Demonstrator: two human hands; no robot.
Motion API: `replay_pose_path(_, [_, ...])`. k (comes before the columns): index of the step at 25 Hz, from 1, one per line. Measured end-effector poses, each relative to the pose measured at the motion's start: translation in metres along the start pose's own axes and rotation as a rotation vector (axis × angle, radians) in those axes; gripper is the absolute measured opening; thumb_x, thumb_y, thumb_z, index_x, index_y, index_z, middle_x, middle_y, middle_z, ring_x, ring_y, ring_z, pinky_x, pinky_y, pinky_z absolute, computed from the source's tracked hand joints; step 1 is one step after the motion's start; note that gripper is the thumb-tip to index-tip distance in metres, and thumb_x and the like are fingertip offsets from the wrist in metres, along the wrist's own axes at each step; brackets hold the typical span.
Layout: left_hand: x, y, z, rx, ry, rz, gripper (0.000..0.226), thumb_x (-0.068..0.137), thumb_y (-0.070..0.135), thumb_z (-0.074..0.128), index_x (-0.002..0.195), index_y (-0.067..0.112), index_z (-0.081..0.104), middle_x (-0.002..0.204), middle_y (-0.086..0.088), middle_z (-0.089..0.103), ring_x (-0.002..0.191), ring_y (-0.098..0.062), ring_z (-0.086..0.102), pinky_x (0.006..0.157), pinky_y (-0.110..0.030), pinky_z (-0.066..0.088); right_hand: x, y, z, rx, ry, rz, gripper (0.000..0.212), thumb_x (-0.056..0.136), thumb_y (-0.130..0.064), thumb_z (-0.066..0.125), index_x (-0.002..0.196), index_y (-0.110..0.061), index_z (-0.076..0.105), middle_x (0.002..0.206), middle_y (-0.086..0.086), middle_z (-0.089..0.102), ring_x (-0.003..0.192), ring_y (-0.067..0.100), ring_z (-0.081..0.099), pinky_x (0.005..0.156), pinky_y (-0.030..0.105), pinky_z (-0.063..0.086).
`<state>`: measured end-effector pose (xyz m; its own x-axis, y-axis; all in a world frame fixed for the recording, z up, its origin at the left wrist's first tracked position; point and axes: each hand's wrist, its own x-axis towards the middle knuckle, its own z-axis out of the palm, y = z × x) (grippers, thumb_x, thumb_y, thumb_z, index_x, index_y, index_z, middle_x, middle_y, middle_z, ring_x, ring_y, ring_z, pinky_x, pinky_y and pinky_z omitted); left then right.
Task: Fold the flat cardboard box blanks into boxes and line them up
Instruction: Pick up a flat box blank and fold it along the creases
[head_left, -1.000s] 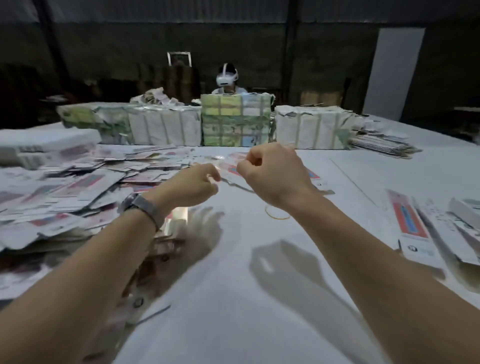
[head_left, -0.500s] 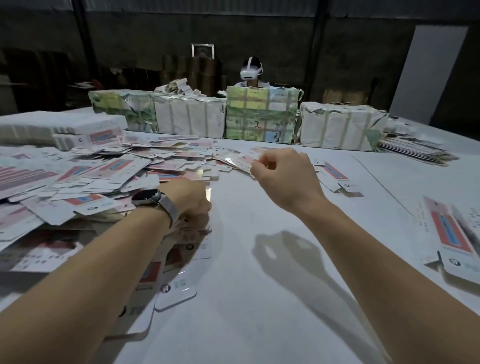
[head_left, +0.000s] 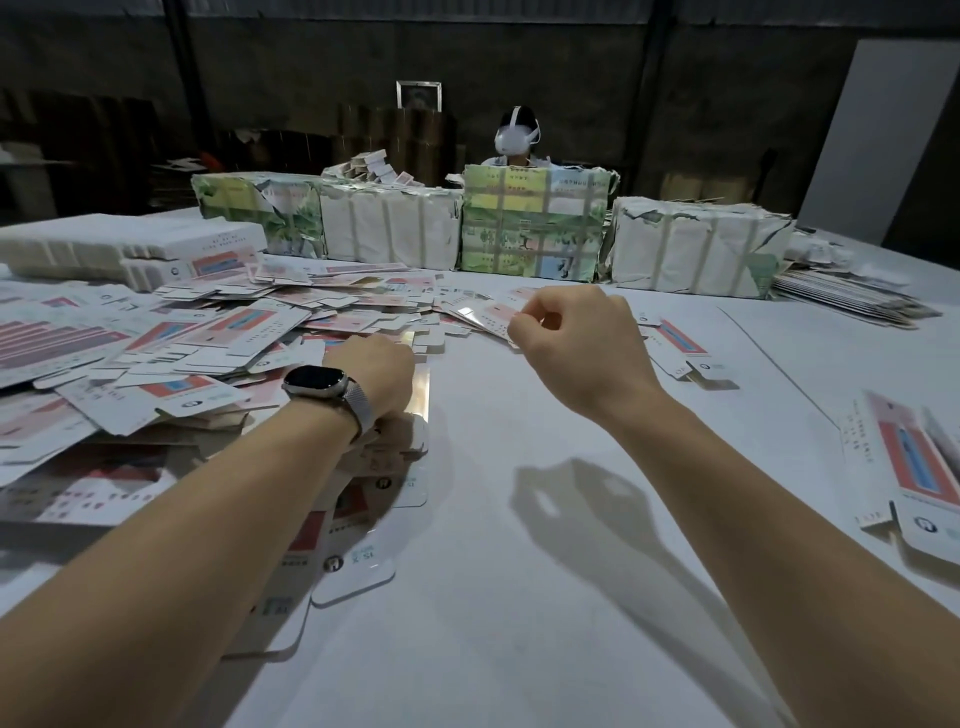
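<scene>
A loose heap of flat white box blanks (head_left: 218, 332) with red and blue panels covers the left of the white table (head_left: 519, 597). My left hand (head_left: 376, 374), a watch on its wrist, reaches down at the heap's right edge. Its fingers curl over a glossy blank (head_left: 422, 395) there, and the fingertips are hidden. My right hand (head_left: 579, 343) hovers above the table with curled fingers and nothing visible in it. A blank (head_left: 483, 314) lies just beyond its fingertips. Folded boxes (head_left: 914, 467) lie at the right edge.
Wrapped bundles (head_left: 535, 223) form a wall across the far side, and a person with a headset (head_left: 517, 135) sits behind them. A neat stack of blanks (head_left: 119, 249) stands far left. More flat sheets (head_left: 852, 296) lie far right, and single blanks (head_left: 680, 343) lie beyond my right hand.
My left hand dropped from beside the right hand to the heap's edge and closed on a blank. The right hand stayed raised and curled. The view shifted left and back.
</scene>
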<state>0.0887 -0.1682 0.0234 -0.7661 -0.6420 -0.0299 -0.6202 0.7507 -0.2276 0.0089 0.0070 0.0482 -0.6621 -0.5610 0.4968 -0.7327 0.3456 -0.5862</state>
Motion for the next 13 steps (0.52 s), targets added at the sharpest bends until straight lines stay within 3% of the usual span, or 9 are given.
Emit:
replay_pose_path(2, [-0.002, -0.003, -0.008, 0.004, -0.035, 0.016, 0.025, 0.098, 0.016, 0.057, 0.122, 0.007, 0.059, 0.116, -0.014, 0.061, 0.094, -0.032, 0.058, 0.071, -0.035, 0.045, 0.000, -0.002, 0.000, 0.008, 0.004, -0.009, 0.017, 0.084, -0.030, 0.057, 0.071, -0.022, 0.065, 0.072, -0.003, 0.064, 0.085, 0.025, 0.059, 0.073, 0.040, 0.053])
replay_pose_path(4, [-0.005, -0.010, -0.015, -0.022, -0.049, 0.020, 0.016, 0.094, 0.012, 0.058, 0.111, 0.010, 0.057, 0.095, -0.010, 0.056, 0.082, -0.027, 0.054, 0.067, -0.034, 0.047, -0.001, -0.004, -0.001, 0.009, 0.008, -0.023, 0.017, 0.083, -0.030, 0.057, 0.071, -0.021, 0.066, 0.070, -0.003, 0.064, 0.079, 0.023, 0.060, 0.072, 0.039, 0.053])
replay_pose_path(7, [-0.010, -0.011, -0.019, -0.038, 0.082, 0.011, 0.015, 0.089, 0.001, 0.055, 0.094, 0.013, 0.047, 0.077, -0.004, 0.041, 0.077, -0.027, 0.048, 0.065, -0.035, 0.042, -0.001, -0.004, 0.000, 0.004, 0.011, -0.037, 0.018, 0.084, -0.031, 0.058, 0.072, -0.020, 0.066, 0.070, -0.004, 0.064, 0.078, 0.022, 0.060, 0.070, 0.037, 0.052])
replay_pose_path(10, [-0.018, 0.004, -0.021, -0.075, 0.287, 0.045, 0.020, 0.091, -0.002, 0.050, 0.095, 0.016, 0.043, 0.081, -0.005, 0.040, 0.083, -0.033, 0.046, 0.067, -0.037, 0.037, 0.000, -0.005, 0.002, -0.004, 0.004, -0.040, 0.018, 0.084, -0.032, 0.058, 0.071, -0.022, 0.065, 0.069, -0.006, 0.063, 0.078, 0.022, 0.060, 0.068, 0.035, 0.050])
replay_pose_path(13, [-0.022, 0.030, -0.039, -0.203, 0.498, 0.139, 0.022, 0.088, -0.005, 0.052, 0.102, 0.012, 0.049, 0.095, -0.013, 0.053, 0.087, -0.037, 0.053, 0.066, -0.040, 0.038, 0.002, -0.001, -0.001, 0.014, 0.060, -0.029, 0.016, 0.082, -0.032, 0.057, 0.072, -0.023, 0.065, 0.069, -0.006, 0.064, 0.078, 0.022, 0.060, 0.071, 0.037, 0.051])
